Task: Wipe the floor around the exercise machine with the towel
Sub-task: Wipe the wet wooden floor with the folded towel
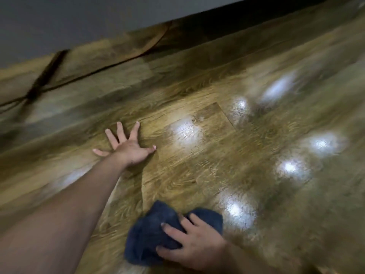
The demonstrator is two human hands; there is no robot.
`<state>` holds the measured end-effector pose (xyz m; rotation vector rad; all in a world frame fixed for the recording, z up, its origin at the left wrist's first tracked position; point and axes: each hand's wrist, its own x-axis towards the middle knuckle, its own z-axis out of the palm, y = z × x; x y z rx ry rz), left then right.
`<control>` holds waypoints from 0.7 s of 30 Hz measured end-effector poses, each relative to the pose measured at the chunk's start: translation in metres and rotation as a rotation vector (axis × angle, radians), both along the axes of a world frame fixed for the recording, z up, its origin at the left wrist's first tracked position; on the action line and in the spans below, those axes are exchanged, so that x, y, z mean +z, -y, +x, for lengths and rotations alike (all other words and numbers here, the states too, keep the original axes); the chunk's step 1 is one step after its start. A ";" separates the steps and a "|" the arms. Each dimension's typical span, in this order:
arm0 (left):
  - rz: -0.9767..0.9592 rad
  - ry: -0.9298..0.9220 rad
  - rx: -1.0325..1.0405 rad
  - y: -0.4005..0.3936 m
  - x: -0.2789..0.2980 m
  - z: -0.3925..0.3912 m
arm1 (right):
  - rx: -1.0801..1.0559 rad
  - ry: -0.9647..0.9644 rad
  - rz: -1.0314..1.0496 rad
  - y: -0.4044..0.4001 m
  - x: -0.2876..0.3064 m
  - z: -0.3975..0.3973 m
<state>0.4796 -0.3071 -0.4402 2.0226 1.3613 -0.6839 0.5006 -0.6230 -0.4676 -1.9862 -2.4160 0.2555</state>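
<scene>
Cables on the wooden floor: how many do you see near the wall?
1, as far as the blur allows: a thin dark cable lies on the wood-grain plank floor along the grey wall, upper left, passing a dark strip. More may be out of view.

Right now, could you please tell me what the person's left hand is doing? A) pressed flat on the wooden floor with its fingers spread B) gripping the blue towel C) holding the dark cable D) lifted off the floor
A: the left hand lies palm down on the floor, fingers spread, while the right hand presses the blue towel.
</scene>
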 end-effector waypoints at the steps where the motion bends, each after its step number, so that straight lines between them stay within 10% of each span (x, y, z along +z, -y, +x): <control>1: -0.014 0.010 0.010 -0.003 -0.003 0.001 | 0.037 0.001 0.001 -0.007 0.003 0.016; 8: -0.094 0.047 0.011 -0.015 -0.026 -0.004 | 0.213 0.074 0.079 -0.099 0.002 0.171; 21: 0.010 0.070 0.010 -0.012 -0.041 -0.004 | -1.187 0.071 0.150 -0.290 0.000 0.298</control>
